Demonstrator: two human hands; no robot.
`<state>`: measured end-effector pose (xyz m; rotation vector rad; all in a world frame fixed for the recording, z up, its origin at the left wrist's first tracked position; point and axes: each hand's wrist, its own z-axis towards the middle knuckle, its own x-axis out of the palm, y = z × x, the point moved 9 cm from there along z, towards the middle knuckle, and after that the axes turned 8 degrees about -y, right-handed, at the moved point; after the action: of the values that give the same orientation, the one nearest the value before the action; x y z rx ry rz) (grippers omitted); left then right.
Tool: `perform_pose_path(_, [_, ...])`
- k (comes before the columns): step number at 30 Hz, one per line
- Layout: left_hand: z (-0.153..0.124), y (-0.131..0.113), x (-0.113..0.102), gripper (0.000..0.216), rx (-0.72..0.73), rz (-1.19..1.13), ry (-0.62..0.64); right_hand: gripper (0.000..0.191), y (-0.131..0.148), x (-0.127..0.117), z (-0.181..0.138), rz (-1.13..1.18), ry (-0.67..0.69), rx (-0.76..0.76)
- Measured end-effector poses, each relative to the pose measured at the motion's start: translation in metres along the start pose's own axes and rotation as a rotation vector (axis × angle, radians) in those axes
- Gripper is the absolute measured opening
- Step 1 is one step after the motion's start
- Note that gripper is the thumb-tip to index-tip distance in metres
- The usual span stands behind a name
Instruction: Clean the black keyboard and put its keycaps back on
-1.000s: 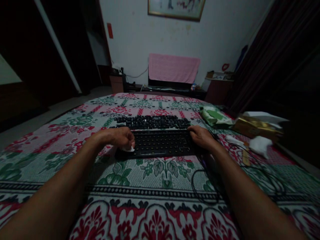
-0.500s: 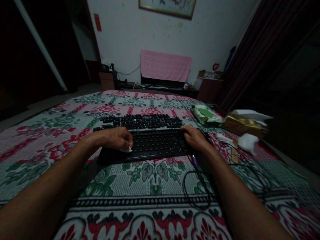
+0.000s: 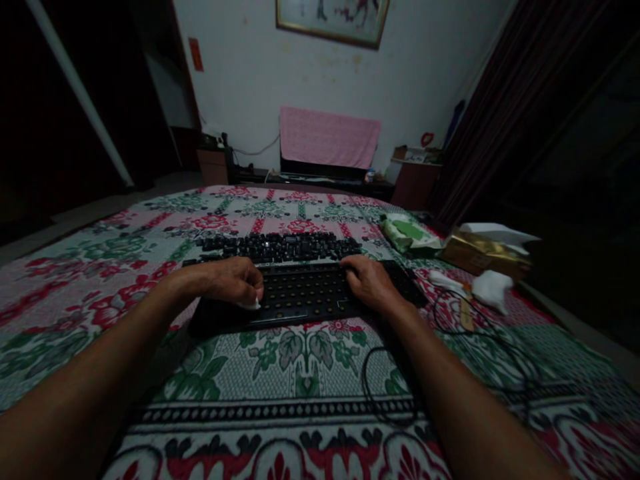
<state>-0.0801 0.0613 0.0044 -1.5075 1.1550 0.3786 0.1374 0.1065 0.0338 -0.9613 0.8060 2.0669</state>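
Observation:
A black keyboard (image 3: 287,313) stripped of its keycaps lies flat on the patterned bedspread, its rows of small switch posts bare. My left hand (image 3: 233,280) is closed over its left part, pinching a small white piece of tissue (image 3: 254,305) against the surface. Most of the tissue is hidden by the fingers. Across the right part of the keyboard lies my right hand (image 3: 369,280), with bent fingers at the back edge, holding it down. Just behind the keyboard, many loose black keycaps (image 3: 295,247) are spread in a long band.
To the right are a green and white wipes pack (image 3: 407,230), a gold tissue box (image 3: 483,253), a crumpled white tissue (image 3: 493,290) and a white-handled brush (image 3: 450,280). A black cable (image 3: 367,373) loops over the bedspread (image 3: 300,393) near my right forearm.
My right hand has slid left along the keyboard, uncovering its right end. My left hand stays at nearly the same spot with the tissue. The view has tilted up slightly.

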Motion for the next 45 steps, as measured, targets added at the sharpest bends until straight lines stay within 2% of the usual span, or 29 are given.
perform_pose_path(4, [0.0,-0.006,-0.008,0.022,0.034,-0.021,-0.072,0.026,0.052,0.01,-0.003,0.123,0.041,-0.172])
perform_pose_path(9, [0.007,-0.03,-0.011,0.029,0.118,-0.135,-0.289,0.032,0.087,0.006,-0.005,0.314,0.033,-0.198])
perform_pose_path(12, [0.011,-0.045,-0.008,0.028,0.169,-0.265,-0.393,0.027,0.094,0.005,-0.005,0.441,0.053,-0.17])
perform_pose_path(15, [0.014,-0.049,-0.007,0.028,0.166,-0.379,-0.456,0.023,0.094,0.007,-0.004,0.533,0.053,-0.111])
perform_pose_path(23, [0.018,-0.04,-0.005,0.025,0.205,-0.391,-0.424,0.023,0.09,0.014,-0.005,0.592,0.007,-0.001])
perform_pose_path(27, [0.012,-0.043,-0.011,0.026,0.226,-0.269,-0.412,0.019,0.09,0.016,-0.005,0.528,0.004,0.033])
perform_pose_path(32, [0.001,-0.023,-0.043,0.03,0.09,0.125,-0.667,0.01,0.1,0.013,-0.007,0.38,-0.03,-0.078])
perform_pose_path(34, [0.0,-0.017,-0.049,0.031,0.071,0.234,-0.694,0.01,0.104,0.015,-0.009,0.34,-0.011,-0.119])
perform_pose_path(45, [0.004,-0.01,-0.046,0.034,0.058,0.355,-0.635,0.012,0.104,0.019,-0.013,0.261,0.023,-0.138])
